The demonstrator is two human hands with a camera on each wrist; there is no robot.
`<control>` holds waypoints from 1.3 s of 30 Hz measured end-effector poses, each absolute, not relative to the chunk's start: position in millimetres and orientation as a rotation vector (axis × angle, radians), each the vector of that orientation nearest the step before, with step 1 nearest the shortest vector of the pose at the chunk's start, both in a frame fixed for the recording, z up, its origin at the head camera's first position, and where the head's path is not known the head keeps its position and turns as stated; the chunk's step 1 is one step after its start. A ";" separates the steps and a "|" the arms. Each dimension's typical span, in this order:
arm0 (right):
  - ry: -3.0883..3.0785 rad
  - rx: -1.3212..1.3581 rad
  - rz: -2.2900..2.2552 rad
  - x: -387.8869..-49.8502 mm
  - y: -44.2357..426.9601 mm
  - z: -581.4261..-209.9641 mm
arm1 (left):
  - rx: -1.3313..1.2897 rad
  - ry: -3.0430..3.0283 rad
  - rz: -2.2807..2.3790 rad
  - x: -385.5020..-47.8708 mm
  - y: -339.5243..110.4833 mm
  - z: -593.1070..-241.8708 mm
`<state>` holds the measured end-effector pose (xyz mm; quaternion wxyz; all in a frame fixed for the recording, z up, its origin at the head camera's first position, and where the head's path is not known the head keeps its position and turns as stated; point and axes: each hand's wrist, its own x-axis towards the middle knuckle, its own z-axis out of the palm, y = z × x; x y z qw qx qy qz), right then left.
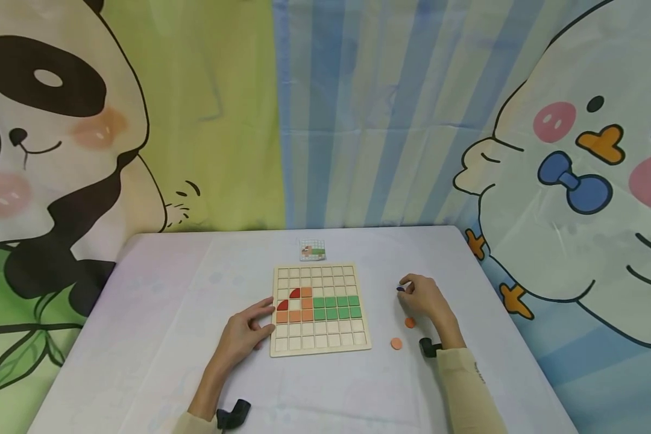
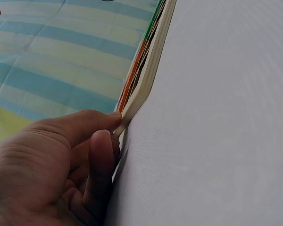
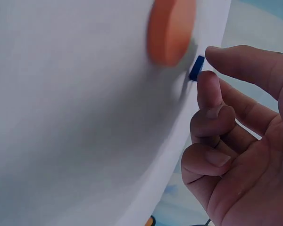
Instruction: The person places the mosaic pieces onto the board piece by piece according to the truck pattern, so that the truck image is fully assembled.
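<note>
A square wooden grid board (image 1: 321, 343) lies on the table, with orange, green and red pieces in some of its cells. At the board's left edge, my left hand (image 1: 242, 330) touches the side with its fingertips and thumb. In the left wrist view, the fingertips meet the board's pale edge (image 2: 153, 61). My right hand (image 1: 427, 297) is right of the board, at a small dark blue piece (image 3: 197, 68). Its thumb and index finger stand apart beside that piece, which appears to lie on the table. The other right fingers are bent.
Two orange round pieces (image 1: 396, 343) lie on the table between the board and the right forearm. Behind the board is a small picture card (image 1: 312, 249) with a coloured grid design. A printed curtain (image 1: 358, 120) hangs past the table's far edge.
</note>
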<state>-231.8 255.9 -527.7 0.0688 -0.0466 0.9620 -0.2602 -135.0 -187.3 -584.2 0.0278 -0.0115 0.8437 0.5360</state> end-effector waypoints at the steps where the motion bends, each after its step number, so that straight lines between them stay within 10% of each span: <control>1: 2.898 -0.140 -0.785 -232.1 258.5 -529.4 | -0.034 2.604 1.655 -135.1 -187.3 -584.0; 39: 2.929 -0.170 -0.811 -229.0 253.4 -531.3 | -0.050 2.589 1.650 -134.7 -186.5 -584.7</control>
